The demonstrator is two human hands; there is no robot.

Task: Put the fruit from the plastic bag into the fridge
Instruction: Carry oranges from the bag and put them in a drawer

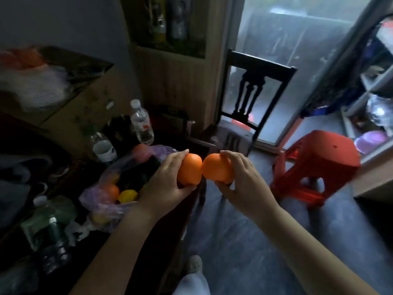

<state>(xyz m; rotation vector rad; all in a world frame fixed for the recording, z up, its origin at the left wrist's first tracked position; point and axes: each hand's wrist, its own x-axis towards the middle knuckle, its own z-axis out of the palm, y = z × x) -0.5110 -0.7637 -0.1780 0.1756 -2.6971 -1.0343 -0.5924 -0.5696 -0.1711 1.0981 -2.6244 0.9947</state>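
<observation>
hands: left hand (pixel 168 177) grips one round orange fruit (pixel 190 169), right hand (pixel 244 177) grips a second orange (pixel 218 167), fruits touching | translucent purple plastic bag (pixel 102 194) on dark bench (pixel 70 177) holds more, including a yellow fruit (pixel 127 195) | progress: early, none in fridge

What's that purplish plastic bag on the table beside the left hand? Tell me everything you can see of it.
The plastic bag is thin, see-through and pale purple. It lies crumpled and slumped open on the dark table. Inside show an orange fruit and a yellow fruit side by side, a second orange-coloured fruit at the far end, and something yellow near the close edge. The wrist of the left hand crosses in front of its right side; whether they touch cannot be told.
</observation>
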